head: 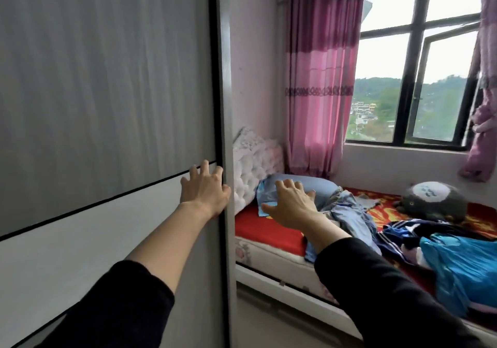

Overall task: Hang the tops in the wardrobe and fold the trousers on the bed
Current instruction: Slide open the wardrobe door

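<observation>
1. Left hand (205, 187) lay splayed on the wardrobe door (107, 92), fingers straight, thumb at its right edge, pressing rather than gripping. I judged it was set there to slide the panel aside for hanging.
2. Right hand (291, 205) hovered relaxed and empty, fingers spread, apart from the door, perhaps ready to help push.
3. That door stood closed, a smooth matt grey panel crossed by a thin black line and edged with a dark strip. Nothing inside showed.
4. On the bed (263, 229) the clothes lay heaped, none hung or folded yet: crumpled pale-blue trousers (347, 210) by the pillow (306, 183), a navy top (398, 233) with white stripes, and a glossy bright-blue garment (465, 264) nearest.
5. Around them were a flat red sheet, a tufted white headboard (252, 167) and a round grey plush (435, 199).
</observation>
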The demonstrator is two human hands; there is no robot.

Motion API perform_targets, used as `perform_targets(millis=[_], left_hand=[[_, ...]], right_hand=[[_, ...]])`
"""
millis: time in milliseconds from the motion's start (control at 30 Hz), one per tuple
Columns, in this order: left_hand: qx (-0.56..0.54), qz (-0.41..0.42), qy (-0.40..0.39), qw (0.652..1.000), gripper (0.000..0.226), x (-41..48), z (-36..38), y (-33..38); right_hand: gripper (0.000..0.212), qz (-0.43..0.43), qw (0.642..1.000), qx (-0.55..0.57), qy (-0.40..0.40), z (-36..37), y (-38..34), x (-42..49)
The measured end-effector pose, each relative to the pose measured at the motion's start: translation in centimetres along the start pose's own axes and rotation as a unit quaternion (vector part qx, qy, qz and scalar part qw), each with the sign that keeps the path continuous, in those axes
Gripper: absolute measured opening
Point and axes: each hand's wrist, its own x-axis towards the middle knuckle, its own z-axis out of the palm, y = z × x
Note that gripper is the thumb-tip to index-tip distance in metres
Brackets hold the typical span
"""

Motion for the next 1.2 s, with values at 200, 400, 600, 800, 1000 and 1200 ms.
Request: perform_targets(millis=[200, 400, 600, 800, 1000, 1200], left_hand=[[0.031, -0.06, 0.06, 0.996, 0.05, 8.2, 3.4, -0.1], [0.123, -0.064, 0.149, 0.979, 0.054, 13.0, 3.2, -3.4], [0.208, -0.071, 0.211, 0.953, 0.059, 15.5, 2.9, -8.1], [0.283, -0.051, 0.231, 0.929, 0.062, 17.0, 5.3, -10.6], [0.391, -0.098, 0.226, 0.887, 0.081, 16.6, 7.1, -14.3], [0.432, -0.08, 0.267, 0.858, 0.082, 16.3, 7.3, -15.9]], right_hand=[[0.068, -0.1, 0.994, 0.037, -0.004, 3.2, 0.5, 11.7], [0.078, -0.207, 0.973, 0.093, 0.034, 5.1, -2.0, 20.8], [0.091, -0.297, 0.937, 0.156, 0.099, 5.7, -7.3, 27.3], [0.105, -0.413, 0.889, 0.124, 0.152, 7.1, -11.1, 30.8], [0.107, -0.523, 0.826, 0.03, 0.208, 9.4, -12.6, 33.9], [0.11, -0.542, 0.804, 0.059, 0.237, 11.3, -13.6, 35.4]])
